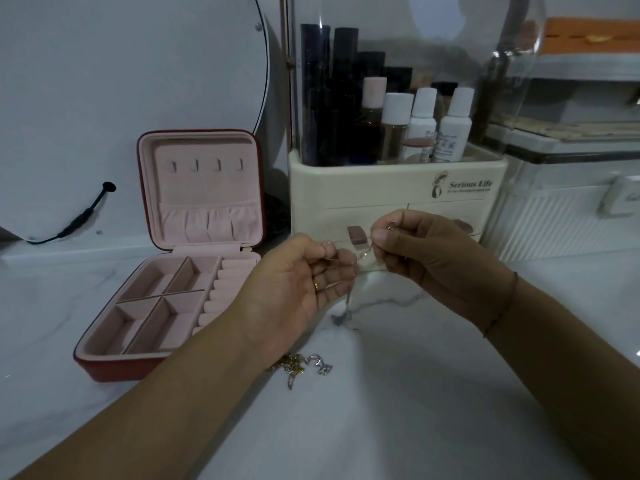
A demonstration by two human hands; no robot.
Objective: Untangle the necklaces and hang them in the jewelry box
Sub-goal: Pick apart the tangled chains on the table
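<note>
- Two bare hands meet above the white marble-patterned tabletop (415,393), raised clear of it, I judge so that the thin silver chain necklace (347,299) can dangle free and show its snags.
- Palm up, the left hand (298,275) curls its fingers inward and pinches the chain between thumb and fingertips; a gold ring sits on one finger.
- Just to its right and slightly farther off, the right hand (426,251) nips the chain between thumb and forefinger, the other fingers folded under.
- Between the two pinches runs a short stretch of chain. The rest drops from the left hand toward the tabletop, though blur hides whether its end touches.
- Both forearms reach in from the near edge and converge at the middle.
- Nearer than the hands, a small heap of gold and silver chains (299,367) lies on the tabletop beside the left forearm, apparently knotted and waiting its turn.
- On the left stands the red square jewellery box with pink velvet lining (204,192), its lid upright. The four small hooks (206,165) in the lid are bare, so nothing is hung yet, and the box looks placed for an easy reach.
</note>
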